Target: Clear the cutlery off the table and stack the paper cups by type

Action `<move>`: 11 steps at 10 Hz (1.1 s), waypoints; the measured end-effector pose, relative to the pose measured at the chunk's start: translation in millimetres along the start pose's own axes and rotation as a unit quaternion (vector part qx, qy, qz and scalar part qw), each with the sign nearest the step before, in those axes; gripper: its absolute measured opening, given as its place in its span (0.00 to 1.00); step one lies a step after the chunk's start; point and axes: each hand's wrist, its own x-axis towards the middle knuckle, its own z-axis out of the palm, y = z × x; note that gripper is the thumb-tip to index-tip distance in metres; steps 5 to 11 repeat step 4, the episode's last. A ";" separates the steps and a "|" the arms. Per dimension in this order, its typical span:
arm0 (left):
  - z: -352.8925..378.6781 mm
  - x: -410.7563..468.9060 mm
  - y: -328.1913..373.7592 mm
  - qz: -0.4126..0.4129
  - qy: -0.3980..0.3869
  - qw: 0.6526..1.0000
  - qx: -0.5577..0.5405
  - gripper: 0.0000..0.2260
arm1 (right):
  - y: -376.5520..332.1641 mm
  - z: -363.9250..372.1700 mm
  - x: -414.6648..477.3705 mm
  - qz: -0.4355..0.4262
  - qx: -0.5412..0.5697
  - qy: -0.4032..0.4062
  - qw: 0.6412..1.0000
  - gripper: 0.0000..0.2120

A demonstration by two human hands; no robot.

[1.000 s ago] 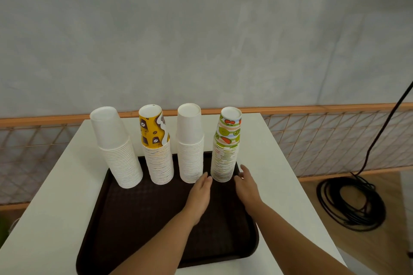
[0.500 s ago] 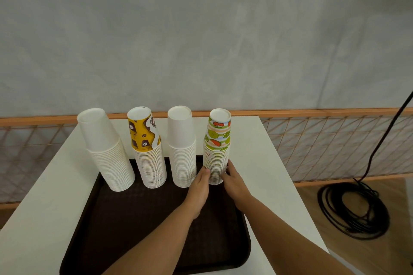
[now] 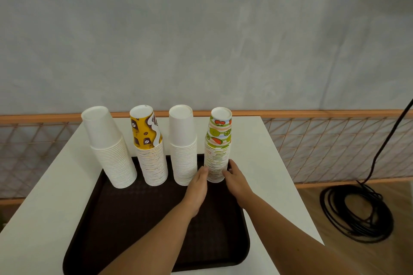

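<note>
We press our left hand [image 3: 197, 187] and right hand [image 3: 237, 182], fingers nearly straight, against either side of the fruit-print cup stack [image 3: 218, 156], which stands centre-frame, rightmost on the brown tray [image 3: 134, 219].

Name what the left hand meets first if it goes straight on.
The fruit-print cup stack: the left hand has its fingertips against its lower side. Depth is unclear; they might slip past beside the neighbouring white stack.

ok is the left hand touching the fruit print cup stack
Touching. The head view shows the left hand with its fingertips pressed against the lower part of the fruit print cup stack, with no gap between them.
</note>
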 end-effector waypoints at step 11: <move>-27.4 -47.2 0.5 -0.051 -0.035 0.987 0.147 0.13 | -13.5 -0.7 -38.9 0.119 -0.128 -0.124 0.977 0.15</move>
